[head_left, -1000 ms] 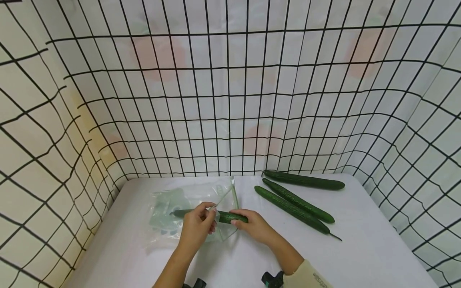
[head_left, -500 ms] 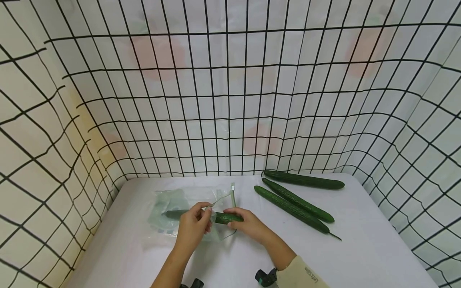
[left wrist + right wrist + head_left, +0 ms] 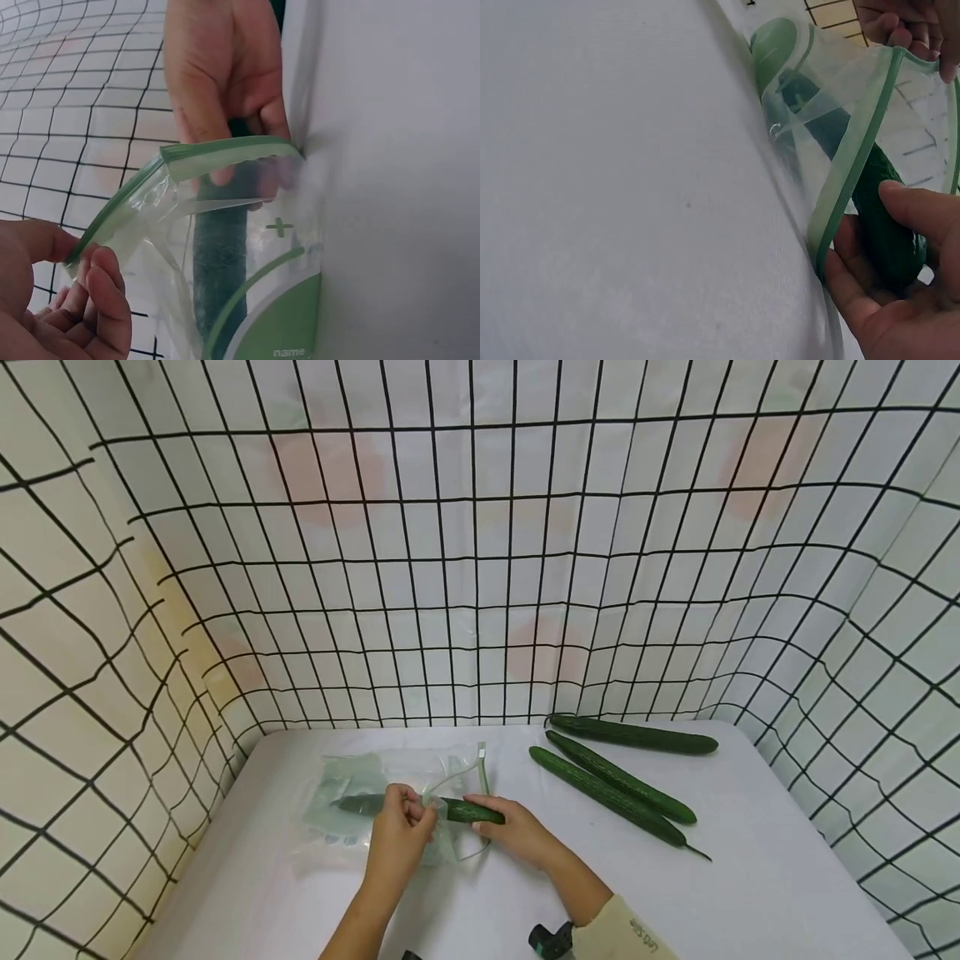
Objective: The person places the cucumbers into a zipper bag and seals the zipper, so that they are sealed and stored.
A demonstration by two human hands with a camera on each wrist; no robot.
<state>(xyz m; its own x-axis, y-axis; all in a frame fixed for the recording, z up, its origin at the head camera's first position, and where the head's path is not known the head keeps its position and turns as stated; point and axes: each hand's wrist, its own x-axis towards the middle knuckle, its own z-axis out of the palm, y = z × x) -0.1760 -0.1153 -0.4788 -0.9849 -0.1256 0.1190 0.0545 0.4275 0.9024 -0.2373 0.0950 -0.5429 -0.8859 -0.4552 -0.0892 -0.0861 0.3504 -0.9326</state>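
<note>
A clear zip bag (image 3: 442,764) with green trim lies on the table, its mouth held apart toward the right. My left hand (image 3: 397,835) pinches the green zip edge (image 3: 120,196) of that mouth. A cucumber (image 3: 465,811) lies mostly inside the bag, showing dark through the plastic. Around its near end, just at the opening, curl the fingers and thumb of my right hand (image 3: 517,832). In the right wrist view the thumb rests on top of the cucumber (image 3: 889,225) and the other fingers are beneath it, partly within the bag.
Several more cucumbers lie on the white table (image 3: 750,860) to the right: one at the back (image 3: 633,735), a middle one (image 3: 622,778) and a front one (image 3: 607,797) with a long stem. A black grid-patterned white sheet (image 3: 495,585) stands behind and at both sides.
The cucumber has slid left, deeper into the bag, with my right hand following it. My left hand has shifted slightly left, keeping its pinch on the bag's edge.
</note>
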